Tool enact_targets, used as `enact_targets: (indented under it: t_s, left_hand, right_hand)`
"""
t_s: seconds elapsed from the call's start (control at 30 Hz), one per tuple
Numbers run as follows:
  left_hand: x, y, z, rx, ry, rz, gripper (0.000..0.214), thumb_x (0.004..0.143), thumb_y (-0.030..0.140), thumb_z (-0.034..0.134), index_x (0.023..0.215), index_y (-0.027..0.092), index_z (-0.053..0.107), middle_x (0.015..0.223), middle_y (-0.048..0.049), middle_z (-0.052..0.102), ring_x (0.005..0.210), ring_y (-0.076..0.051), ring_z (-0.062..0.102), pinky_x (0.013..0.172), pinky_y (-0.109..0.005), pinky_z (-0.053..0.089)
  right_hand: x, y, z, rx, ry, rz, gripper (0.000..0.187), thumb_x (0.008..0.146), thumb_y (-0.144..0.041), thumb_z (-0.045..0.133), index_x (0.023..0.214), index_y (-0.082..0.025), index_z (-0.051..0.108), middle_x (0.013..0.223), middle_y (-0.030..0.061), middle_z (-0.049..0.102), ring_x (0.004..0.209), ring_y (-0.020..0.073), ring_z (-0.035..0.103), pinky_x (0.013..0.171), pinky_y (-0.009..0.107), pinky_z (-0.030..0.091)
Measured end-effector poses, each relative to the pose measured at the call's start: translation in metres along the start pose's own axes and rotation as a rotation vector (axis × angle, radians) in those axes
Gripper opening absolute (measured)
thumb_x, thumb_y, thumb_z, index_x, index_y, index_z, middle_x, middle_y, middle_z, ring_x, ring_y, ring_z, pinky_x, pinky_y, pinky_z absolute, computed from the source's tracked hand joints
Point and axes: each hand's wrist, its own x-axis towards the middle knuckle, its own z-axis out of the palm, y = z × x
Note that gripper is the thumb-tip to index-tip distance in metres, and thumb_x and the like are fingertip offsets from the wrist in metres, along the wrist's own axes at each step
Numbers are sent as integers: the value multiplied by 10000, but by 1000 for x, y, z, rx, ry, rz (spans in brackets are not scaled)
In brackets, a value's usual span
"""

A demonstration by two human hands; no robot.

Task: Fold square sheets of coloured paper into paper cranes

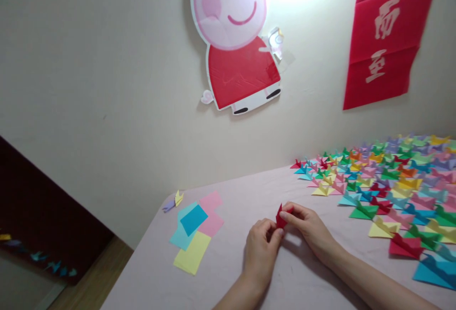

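Note:
Both hands meet over the pale pink table (249, 196), pinching a small folded red paper piece (282, 217). My left hand (261, 248) grips its lower edge with thumb and fingers closed. My right hand (308, 224) pinches its upper right side. The piece is partly hidden by my fingers, so its exact shape is unclear.
Flat paper squares (195, 231) in blue, pink and yellow lie to the left, with a small yellow and purple folded piece (175, 200) near the table corner. Several rows of folded coloured paper shapes (392, 186) cover the right side. A wall with a cartoon cut-out and a red banner stands behind.

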Motion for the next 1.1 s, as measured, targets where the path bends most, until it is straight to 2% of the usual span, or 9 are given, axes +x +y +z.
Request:
enact_targets:
  t_s: [0.1,0.17,0.3,0.37,0.47,0.57,0.8,0.97,1.1]
  left_hand:
    - [0,0,1,84,-17,12,134,840,175,578,709,199,593,760,-7,598,768,-193,527,698,-291,356]
    - [1,3,1,69,7,37,146,828,102,524,799,201,627,836,-20,626,814,-196,549,738,-294,382]
    - [4,16,0,-96,177,98,322,852,48,415,1066,214,590,1064,-43,621,948,-183,569,858,-299,419]
    - [4,22,2,-131,235,137,247,899,101,424,1058,216,575,1062,-43,606,961,-183,561,873,-299,425]
    - [1,27,6,-135,248,168,173,919,144,458,1019,221,576,1030,-35,593,933,-181,551,851,-291,433]
    - [-2,26,9,-133,238,152,159,911,138,478,993,224,583,1013,-29,588,922,-180,548,831,-284,435]
    - [-1,20,9,-168,248,154,124,896,140,503,945,218,585,966,-18,588,897,-176,550,821,-287,438]
    - [0,19,8,-224,259,155,82,894,163,518,899,212,584,923,-13,586,880,-175,552,815,-290,435]
    - [1,17,8,-251,260,147,64,892,180,533,874,209,587,904,-13,589,868,-177,556,794,-287,430]
  right_hand:
    - [1,1,-2,31,48,-6,357,657,-506,793,629,-188,634,644,-17,594,644,160,516,631,284,415]
    - [1,1,-4,23,59,-22,361,670,-511,787,628,-185,636,639,-15,598,636,158,519,626,281,413]
    - [2,1,-4,-49,49,-75,389,693,-553,758,638,-186,642,625,-11,598,622,162,524,624,292,421]
    - [2,1,-3,-66,35,-94,418,687,-589,749,640,-190,632,616,-14,596,611,163,527,613,296,427]
    - [1,0,0,-35,6,-88,429,680,-603,757,663,-196,623,617,-17,602,600,160,537,590,289,433]
    - [1,0,1,-21,-23,-71,422,678,-601,767,682,-200,636,604,-22,597,586,155,532,580,289,435]
    - [2,5,-2,-36,14,-61,411,647,-572,800,741,-190,681,638,-13,626,596,156,546,594,301,449]
    - [2,8,-1,-28,17,-59,388,643,-536,806,742,-198,644,604,-38,594,534,140,534,532,278,439]
    - [1,5,-2,-106,0,-66,333,675,-496,773,730,-195,640,606,-29,601,557,156,551,554,285,450]
